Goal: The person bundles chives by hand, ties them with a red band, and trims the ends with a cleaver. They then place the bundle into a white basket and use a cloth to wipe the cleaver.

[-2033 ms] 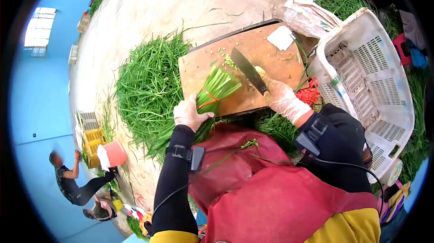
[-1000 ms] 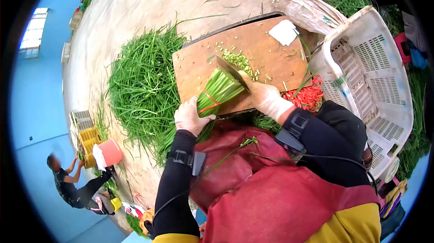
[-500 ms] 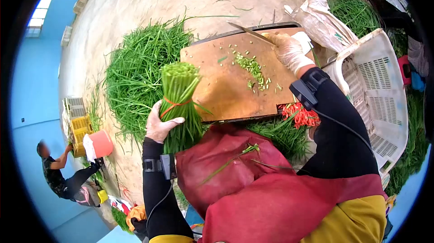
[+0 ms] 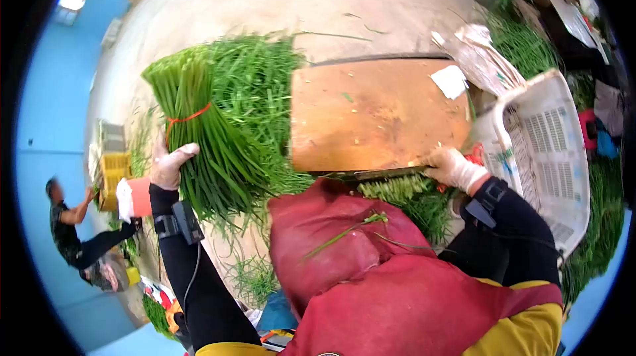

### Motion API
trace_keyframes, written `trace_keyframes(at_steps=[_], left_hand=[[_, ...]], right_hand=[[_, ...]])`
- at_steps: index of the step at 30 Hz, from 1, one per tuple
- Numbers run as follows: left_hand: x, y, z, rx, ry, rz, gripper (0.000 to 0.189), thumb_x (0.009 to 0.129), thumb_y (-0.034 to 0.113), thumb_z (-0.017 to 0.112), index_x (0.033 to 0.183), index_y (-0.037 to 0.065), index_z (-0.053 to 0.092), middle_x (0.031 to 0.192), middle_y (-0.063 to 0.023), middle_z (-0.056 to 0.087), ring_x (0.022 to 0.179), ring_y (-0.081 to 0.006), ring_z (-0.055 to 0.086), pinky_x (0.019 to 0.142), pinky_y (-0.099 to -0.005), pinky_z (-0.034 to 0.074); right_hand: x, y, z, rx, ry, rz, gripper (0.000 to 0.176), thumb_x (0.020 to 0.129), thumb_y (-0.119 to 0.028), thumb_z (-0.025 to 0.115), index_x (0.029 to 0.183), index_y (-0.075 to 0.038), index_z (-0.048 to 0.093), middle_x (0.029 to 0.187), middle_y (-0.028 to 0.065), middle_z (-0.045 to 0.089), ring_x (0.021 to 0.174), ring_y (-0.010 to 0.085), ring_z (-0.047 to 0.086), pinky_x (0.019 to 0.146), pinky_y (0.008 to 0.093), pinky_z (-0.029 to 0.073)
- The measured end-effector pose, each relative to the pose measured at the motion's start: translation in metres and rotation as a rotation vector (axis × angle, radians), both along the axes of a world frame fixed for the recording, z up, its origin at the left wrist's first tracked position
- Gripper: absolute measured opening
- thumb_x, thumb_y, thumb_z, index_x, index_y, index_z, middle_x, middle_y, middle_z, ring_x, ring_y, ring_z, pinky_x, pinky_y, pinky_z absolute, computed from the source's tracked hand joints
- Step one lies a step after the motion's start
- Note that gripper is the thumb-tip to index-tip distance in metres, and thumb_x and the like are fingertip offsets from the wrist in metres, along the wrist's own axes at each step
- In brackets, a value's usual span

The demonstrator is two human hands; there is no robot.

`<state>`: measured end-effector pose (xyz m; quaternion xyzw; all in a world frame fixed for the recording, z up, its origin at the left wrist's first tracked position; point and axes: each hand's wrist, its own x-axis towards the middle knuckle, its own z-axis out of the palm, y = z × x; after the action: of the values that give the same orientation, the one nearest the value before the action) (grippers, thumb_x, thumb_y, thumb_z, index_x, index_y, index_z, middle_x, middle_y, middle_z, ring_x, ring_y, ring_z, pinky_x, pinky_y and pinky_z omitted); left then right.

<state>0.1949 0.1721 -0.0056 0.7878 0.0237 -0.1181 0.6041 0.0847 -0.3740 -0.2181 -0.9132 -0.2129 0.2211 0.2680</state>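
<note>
My gloved left hand (image 4: pixel 173 162) grips a bundle of long green stalks (image 4: pixel 199 124), tied with an orange band and held left of the cutting board, pale cut ends up. At the lower right edge of the wooden cutting board (image 4: pixel 377 114), my gloved right hand (image 4: pixel 454 169) is closed around a knife (image 4: pixel 387 172). The blade points left along the board's near edge. Few scraps lie on the board, and a white piece (image 4: pixel 450 82) rests at its upper right corner. Cut green bits (image 4: pixel 397 188) show just below the blade.
A heap of loose green stalks (image 4: pixel 255 78) lies on the floor behind the bundle. A white plastic basket (image 4: pixel 553 151) stands at the right, beside a whitish sack (image 4: pixel 482 58). At the far left a person (image 4: pixel 69 227) is near yellow crates (image 4: pixel 114 174) and a pink bucket (image 4: pixel 140 196).
My left hand has carried the bundle left, away from the board. My right hand and the knife have come down to the near edge, and the chopped pieces are off the board's middle.
</note>
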Motion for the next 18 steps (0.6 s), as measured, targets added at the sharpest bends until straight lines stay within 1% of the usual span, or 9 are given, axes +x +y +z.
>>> trace_keyframes(at_steps=[3, 5, 8, 9, 11, 13, 14, 17, 18], left_hand=[[-0.02, 0.01, 0.059, 0.112, -0.115, 0.02, 0.079, 0.069, 0.006, 0.072, 0.139, -0.003, 0.039, 0.126, -0.0147, 0.056, 0.109, -0.0216, 0.058, 0.094, -0.0334, 0.047], [-0.037, 0.035, 0.087, 0.144, -0.139, -0.003, 0.083, 0.066, 0.007, 0.074, 0.141, -0.003, 0.039, 0.129, -0.0128, 0.054, 0.111, -0.0183, 0.056, 0.095, -0.0303, 0.045], [-0.081, 0.044, 0.134, 0.187, -0.024, -0.03, 0.085, 0.066, 0.01, 0.072, 0.142, -0.003, 0.038, 0.13, -0.0114, 0.054, 0.106, -0.0164, 0.057, 0.093, -0.0275, 0.045], [-0.096, 0.047, 0.136, 0.099, -0.026, -0.091, 0.083, 0.067, 0.008, 0.068, 0.143, -0.002, 0.037, 0.125, -0.0113, 0.057, 0.099, -0.0144, 0.06, 0.088, -0.0274, 0.047], [-0.143, 0.029, 0.14, -0.181, 0.184, 0.027, 0.081, 0.068, 0.005, 0.064, 0.144, -0.001, 0.036, 0.121, -0.0113, 0.059, 0.095, -0.0143, 0.062, 0.085, -0.0286, 0.049], [-0.173, 0.079, 0.067, -0.277, 0.367, -0.079, 0.079, 0.068, 0.005, 0.063, 0.142, -0.001, 0.037, 0.123, -0.0152, 0.059, 0.101, -0.0226, 0.063, 0.089, -0.0332, 0.05], [-0.202, 0.021, 0.068, -0.574, 0.467, -0.068, 0.081, 0.068, 0.008, 0.066, 0.142, -0.001, 0.036, 0.125, -0.017, 0.058, 0.106, -0.0259, 0.062, 0.093, -0.0368, 0.049], [-0.271, -0.02, -0.012, -0.781, 0.66, -0.132, 0.081, 0.07, 0.017, 0.072, 0.141, -0.002, 0.037, 0.13, -0.0175, 0.056, 0.111, -0.0273, 0.061, 0.098, -0.0386, 0.047], [-0.285, -0.032, -0.029, -0.785, 0.72, -0.179, 0.078, 0.071, 0.019, 0.072, 0.139, -0.002, 0.04, 0.13, -0.0165, 0.056, 0.111, -0.0262, 0.06, 0.098, -0.038, 0.047]], right_hand=[[0.0, 0.02, 0.006, 0.478, 0.254, -0.336, 0.054, 0.076, 0.0, 0.059, 0.129, -0.009, 0.057, 0.11, 0.0152, 0.067, 0.101, 0.0233, 0.064, 0.087, 0.0308, 0.048], [0.004, 0.02, -0.027, 0.659, 0.39, -0.597, 0.06, 0.075, 0.004, 0.057, 0.135, -0.003, 0.05, 0.116, 0.0118, 0.066, 0.105, 0.0186, 0.062, 0.09, 0.0304, 0.047], [0.017, -0.003, -0.078, -0.016, -0.068, -0.469, 0.069, 0.076, -0.011, 0.068, 0.14, -0.004, 0.043, 0.115, 0.0178, 0.066, 0.105, 0.0239, 0.064, 0.091, 0.0326, 0.049], [0.017, 0.003, -0.075, 0.524, -0.008, -0.542, 0.079, 0.074, -0.017, 0.073, 0.143, -0.003, 0.039, 0.128, 0.0169, 0.059, 0.118, 0.0248, 0.057, 0.099, 0.0319, 0.044], [0.019, 0.045, 0.014, 0.697, -0.038, -0.427, 0.09, 0.072, -0.02, 0.077, 0.147, -0.003, 0.031, 0.144, 0.0137, 0.045, 0.132, 0.0252, 0.043, 0.108, 0.0346, 0.036], [0.0, 0.101, 0.127, 0.932, 0.133, -0.31, 0.096, 0.072, -0.025, 0.08, 0.149, -0.003, 0.026, 0.152, 0.0111, 0.033, 0.14, 0.0248, 0.031, 0.112, 0.0387, 0.03], [-0.009, 0.121, 0.159, 1.019, 0.139, -0.194, 0.099, 0.072, -0.028, 0.081, 0.15, -0.005, 0.025, 0.153, 0.0115, 0.031, 0.141, 0.0242, 0.029, 0.113, 0.0389, 0.028], [-0.043, 0.172, 0.185, 1.161, 0.051, 0.196, 0.102, 0.072, -0.035, 0.082, 0.151, -0.007, 0.022, 0.153, 0.0128, 0.028, 0.141, 0.0239, 0.026, 0.114, 0.0391, 0.025], [-0.059, 0.183, 0.201, 1.133, 0.258, 0.168, 0.101, 0.073, -0.033, 0.081, 0.151, -0.009, 0.021, 0.154, 0.0132, 0.027, 0.142, 0.0244, 0.026, 0.114, 0.0385, 0.025]])
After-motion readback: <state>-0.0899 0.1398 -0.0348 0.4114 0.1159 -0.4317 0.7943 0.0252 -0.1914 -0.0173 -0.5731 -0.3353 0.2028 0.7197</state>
